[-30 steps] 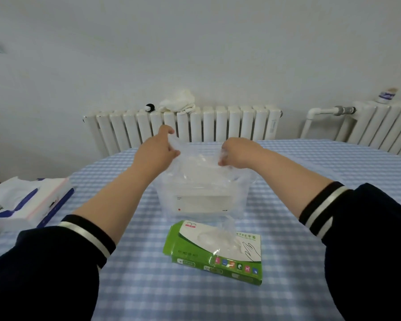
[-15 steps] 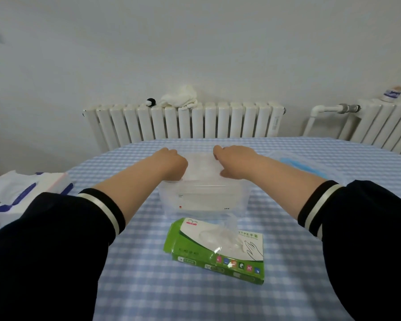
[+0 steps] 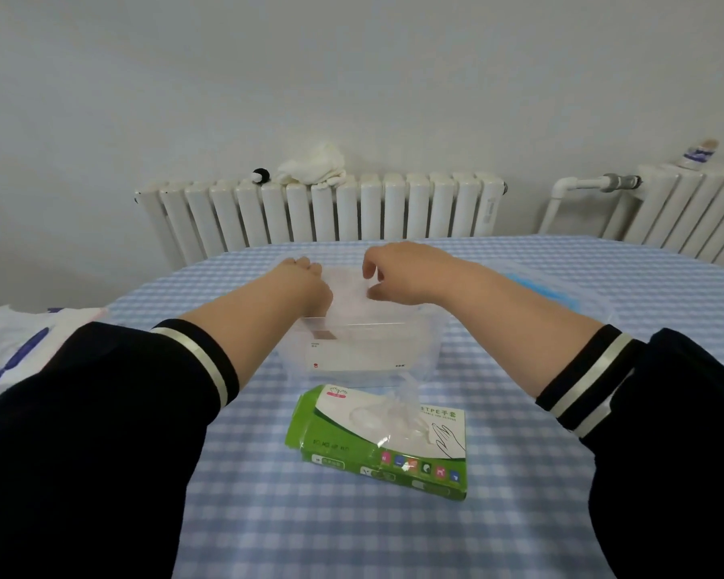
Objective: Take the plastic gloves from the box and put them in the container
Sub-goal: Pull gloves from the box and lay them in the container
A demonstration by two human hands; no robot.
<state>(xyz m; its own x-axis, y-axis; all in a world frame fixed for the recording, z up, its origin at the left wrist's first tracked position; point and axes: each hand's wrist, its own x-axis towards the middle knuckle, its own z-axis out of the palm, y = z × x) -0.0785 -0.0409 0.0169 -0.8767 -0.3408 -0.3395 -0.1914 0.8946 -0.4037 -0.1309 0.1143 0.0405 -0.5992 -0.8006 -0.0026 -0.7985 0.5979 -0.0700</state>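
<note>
A clear plastic container (image 3: 427, 353) stands mid-table on the blue checked cloth, with thin clear plastic gloves (image 3: 348, 294) lying in it. My left hand (image 3: 306, 286) is down at the container's left rim, fingers curled into the glove film. Over the right side, my right hand (image 3: 402, 273) pinches the same film between thumb and curled fingers. In front of the container lies the green glove box (image 3: 377, 445), and a clear glove (image 3: 402, 401) pokes out of its top opening.
A clear lid with something blue on it (image 3: 561, 292) lies right of the container. A white and blue tissue pack (image 3: 13, 353) sits at the table's left edge. White radiators (image 3: 331, 211) line the wall behind, one with a cloth on top.
Both hands brought the stretched glove down from above the container into it. My right hand has since risen a little; the left stays low at the rim.
</note>
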